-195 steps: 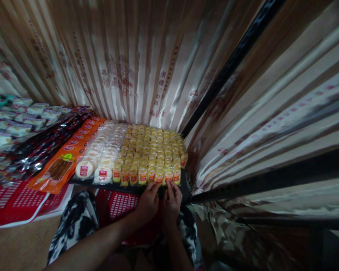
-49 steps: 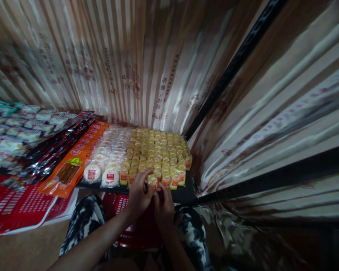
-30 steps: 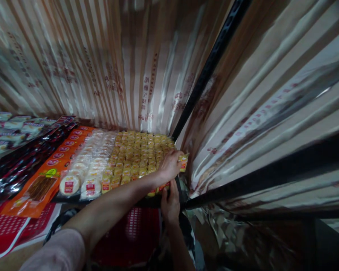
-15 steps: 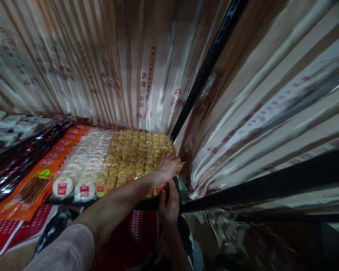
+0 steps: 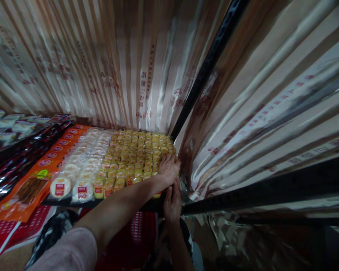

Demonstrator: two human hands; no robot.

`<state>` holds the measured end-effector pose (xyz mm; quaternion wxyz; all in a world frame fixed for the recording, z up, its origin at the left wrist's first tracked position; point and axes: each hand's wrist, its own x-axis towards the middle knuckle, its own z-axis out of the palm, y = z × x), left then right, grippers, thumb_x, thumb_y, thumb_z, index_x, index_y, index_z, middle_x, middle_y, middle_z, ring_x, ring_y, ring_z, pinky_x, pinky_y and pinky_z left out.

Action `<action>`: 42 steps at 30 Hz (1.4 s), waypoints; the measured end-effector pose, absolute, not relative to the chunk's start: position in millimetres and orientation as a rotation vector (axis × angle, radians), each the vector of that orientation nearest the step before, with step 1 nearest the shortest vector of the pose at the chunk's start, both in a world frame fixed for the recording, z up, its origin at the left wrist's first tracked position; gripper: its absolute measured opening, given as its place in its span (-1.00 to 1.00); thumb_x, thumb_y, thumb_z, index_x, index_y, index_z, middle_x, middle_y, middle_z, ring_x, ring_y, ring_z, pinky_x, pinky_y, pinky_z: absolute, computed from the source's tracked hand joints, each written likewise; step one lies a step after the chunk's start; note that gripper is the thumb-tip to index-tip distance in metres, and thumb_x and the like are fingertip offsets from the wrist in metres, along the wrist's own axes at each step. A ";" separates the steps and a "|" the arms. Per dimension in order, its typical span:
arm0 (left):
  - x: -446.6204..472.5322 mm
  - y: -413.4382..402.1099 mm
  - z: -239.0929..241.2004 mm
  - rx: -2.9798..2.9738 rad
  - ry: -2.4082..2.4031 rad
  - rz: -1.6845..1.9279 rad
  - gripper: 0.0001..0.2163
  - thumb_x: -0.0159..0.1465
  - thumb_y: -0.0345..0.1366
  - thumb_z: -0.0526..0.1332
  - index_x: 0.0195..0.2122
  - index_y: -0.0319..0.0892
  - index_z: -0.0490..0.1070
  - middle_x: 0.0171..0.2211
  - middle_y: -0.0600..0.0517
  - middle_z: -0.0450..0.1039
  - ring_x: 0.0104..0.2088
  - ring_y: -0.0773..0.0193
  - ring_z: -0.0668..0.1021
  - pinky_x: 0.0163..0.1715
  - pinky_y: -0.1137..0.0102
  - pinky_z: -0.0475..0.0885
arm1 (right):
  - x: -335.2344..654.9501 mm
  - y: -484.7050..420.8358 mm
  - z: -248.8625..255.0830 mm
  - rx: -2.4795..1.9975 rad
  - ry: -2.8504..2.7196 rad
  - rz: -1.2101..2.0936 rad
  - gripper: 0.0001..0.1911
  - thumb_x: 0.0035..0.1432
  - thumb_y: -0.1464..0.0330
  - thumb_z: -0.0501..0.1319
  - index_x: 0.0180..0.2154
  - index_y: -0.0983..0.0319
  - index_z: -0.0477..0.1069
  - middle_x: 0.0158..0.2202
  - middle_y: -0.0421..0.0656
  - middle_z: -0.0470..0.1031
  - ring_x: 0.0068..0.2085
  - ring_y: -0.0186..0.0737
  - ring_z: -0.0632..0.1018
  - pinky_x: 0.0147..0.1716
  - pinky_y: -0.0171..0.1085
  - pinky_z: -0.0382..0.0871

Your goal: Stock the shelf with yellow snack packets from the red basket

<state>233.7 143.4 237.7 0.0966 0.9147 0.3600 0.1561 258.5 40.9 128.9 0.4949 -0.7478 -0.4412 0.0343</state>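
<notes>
Rows of small yellow-wrapped cakes (image 5: 132, 154) stand packed together on a dark shelf. My left hand (image 5: 168, 170) lies over the right end of these rows, palm down, its fingers stretched across the packets. Just below it, my right hand (image 5: 173, 203) is raised at the shelf's front right corner. Its fingers point up, close to the left hand's heel, and their tips are partly hidden. No packet is plainly visible in either hand.
Left of the cakes are round white packaged biscuits (image 5: 83, 190), orange snack packs (image 5: 35, 184) and dark shiny packets (image 5: 22, 158). Red baskets (image 5: 137, 229) sit below. A black post (image 5: 203, 75) rises behind the corner, with printed plastic sheeting (image 5: 158, 75) around it.
My right hand has moved slightly up and right, closer to my left hand. The yellow packet that stuck out right of my left hand is no longer visible. My left hand has shifted slightly.
</notes>
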 end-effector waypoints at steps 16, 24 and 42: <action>186.9 109.3 247.5 2.485 1.067 0.769 -0.81 0.24 -0.44 0.05 -0.20 -0.24 0.41 -0.10 -0.12 0.36 -0.01 0.11 0.32 0.03 0.26 0.31 | 252.3 31.3 132.1 -1.685 -1.112 -0.038 -0.51 0.27 0.20 -0.11 0.08 0.35 0.24 0.12 0.16 0.29 0.16 -0.02 0.31 0.09 0.05 0.20; 120.7 24.6 206.8 2.141 1.066 0.873 -0.73 0.22 -0.44 -0.01 -0.09 -0.14 0.35 -0.07 -0.08 0.35 -0.02 0.17 0.39 0.03 0.25 0.35 | 235.6 14.9 125.6 -1.715 -1.162 -0.140 -0.57 0.19 0.10 0.03 -0.08 0.27 0.36 -0.15 0.03 0.45 -0.11 -0.08 0.46 -0.10 -0.05 0.35; 95.8 34.9 177.2 1.963 1.128 0.890 -0.72 0.16 -0.56 0.00 -0.17 -0.18 0.36 -0.17 -0.05 0.42 -0.10 0.26 0.47 -0.03 0.33 0.39 | 216.5 18.1 134.9 -1.914 -1.128 0.024 -0.42 0.13 0.01 0.03 0.01 0.29 0.28 -0.23 -0.04 0.50 -0.20 -0.12 0.51 -0.20 -0.19 0.35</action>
